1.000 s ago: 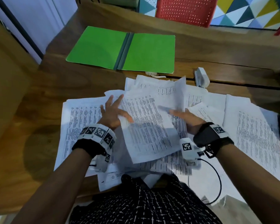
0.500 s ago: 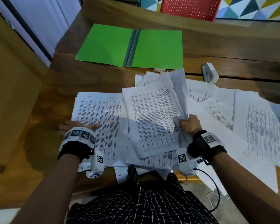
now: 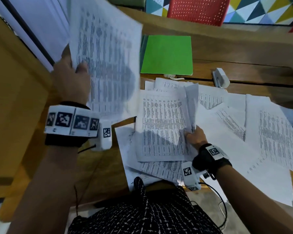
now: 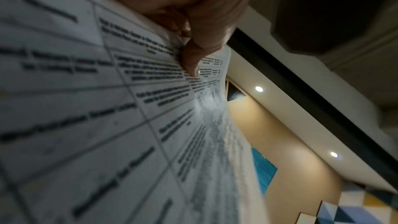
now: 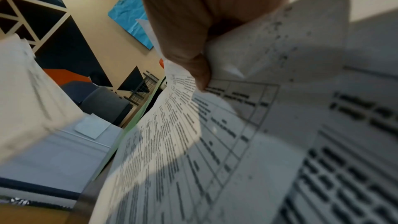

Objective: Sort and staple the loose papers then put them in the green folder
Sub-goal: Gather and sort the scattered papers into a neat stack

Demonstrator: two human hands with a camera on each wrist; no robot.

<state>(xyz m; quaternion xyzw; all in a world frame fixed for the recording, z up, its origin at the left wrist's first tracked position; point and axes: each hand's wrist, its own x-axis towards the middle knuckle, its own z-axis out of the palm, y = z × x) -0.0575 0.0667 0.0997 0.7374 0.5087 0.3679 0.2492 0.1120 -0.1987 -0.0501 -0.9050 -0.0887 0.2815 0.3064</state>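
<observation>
Left hand (image 3: 71,80) pinches a lifted sheet (image 3: 107,53) high at far left; right hand (image 3: 195,137) grips the near-centre paper bundle (image 3: 162,125) on the surface (image 3: 243,68); green folder (image 3: 167,54) lies open beyond, between both, nearer the left-hand sheet.

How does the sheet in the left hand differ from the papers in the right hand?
The sheet in the left hand is lifted clear of the table and stands nearly upright; the papers gripped by the right hand stay low over the pile. The sheet looks flat, while the right-hand papers curl up at the gripped edge. Both are white pages printed with tables, each pinched at one edge.
</observation>
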